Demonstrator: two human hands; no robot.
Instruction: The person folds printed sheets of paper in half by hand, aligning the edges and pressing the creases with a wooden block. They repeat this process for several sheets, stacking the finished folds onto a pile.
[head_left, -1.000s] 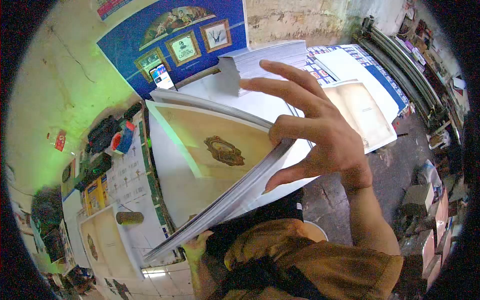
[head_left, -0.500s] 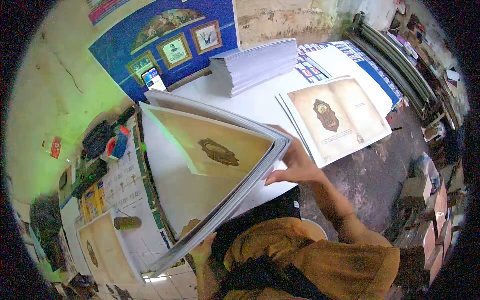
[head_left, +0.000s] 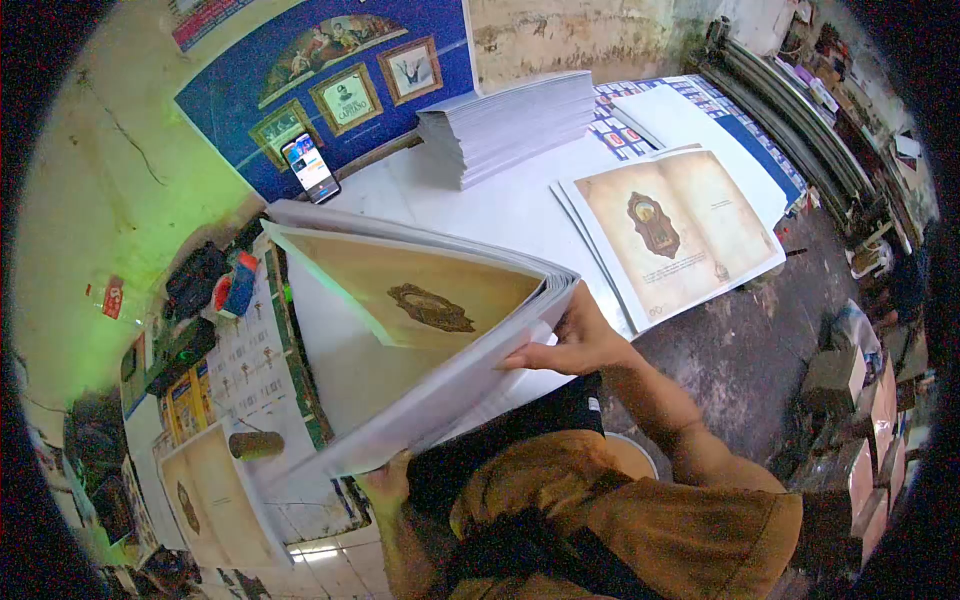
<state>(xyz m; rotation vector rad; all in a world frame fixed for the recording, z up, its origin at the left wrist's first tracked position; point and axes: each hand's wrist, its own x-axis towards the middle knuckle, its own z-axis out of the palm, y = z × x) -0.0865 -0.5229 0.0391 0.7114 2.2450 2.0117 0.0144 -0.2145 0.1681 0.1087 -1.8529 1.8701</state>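
A folded sheaf of large printed sheets (head_left: 440, 390) is held up on edge in front of me. Its open side shows a tan page with an ornate brown frame. My right hand (head_left: 575, 335) grips the sheaf's right end, thumb pressed on the near white face and fingers behind it. At the lower left edge, my left hand (head_left: 387, 482) closes on the sheets, its fingers partly hidden. Right of the sheaf, similar tan printed sheets (head_left: 690, 240) lie flat on the white table (head_left: 450, 215).
A tall stack of paper (head_left: 520, 130) stands at the back of the table. A phone (head_left: 311, 168) leans by the blue poster (head_left: 225, 110). On the left are a tape roll (head_left: 236, 285), a brown cylinder (head_left: 256, 445) and another tan sheet (head_left: 215, 500). Wrapped bundles (head_left: 850, 480) sit at right.
The sheaf's near face has turned more toward me, showing a broad white surface instead of layered edges. My right thumb has shifted left across it, and my left hand has moved slightly lower.
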